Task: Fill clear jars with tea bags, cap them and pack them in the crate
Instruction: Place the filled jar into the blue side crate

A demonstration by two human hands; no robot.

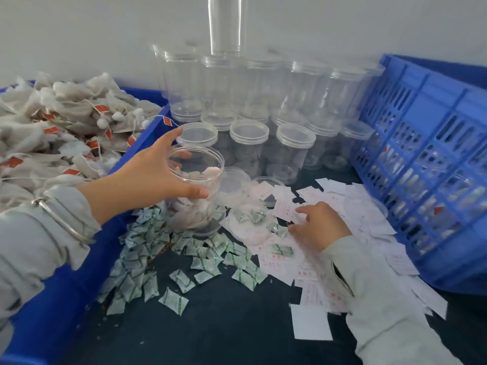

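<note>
A clear open jar (196, 196) holding tea bags stands on the dark table, left of centre. My left hand (155, 172) grips its rim, thumb in front and fingers behind. My right hand (319, 225) rests with curled fingers on a pile of white paper slips (342, 201), fingertips on a slip. A heap of tea bags (52, 135) with orange tags fills the blue bin at the left. The blue slotted crate (427, 164) stands at the right. A loose clear lid (234, 180) lies just right of the jar.
Capped empty clear jars (247, 143) are stacked in rows against the white wall behind. Small green-and-white sachets (184, 259) are scattered over the table in front of the open jar. The blue bin's wall (66, 299) runs along the left.
</note>
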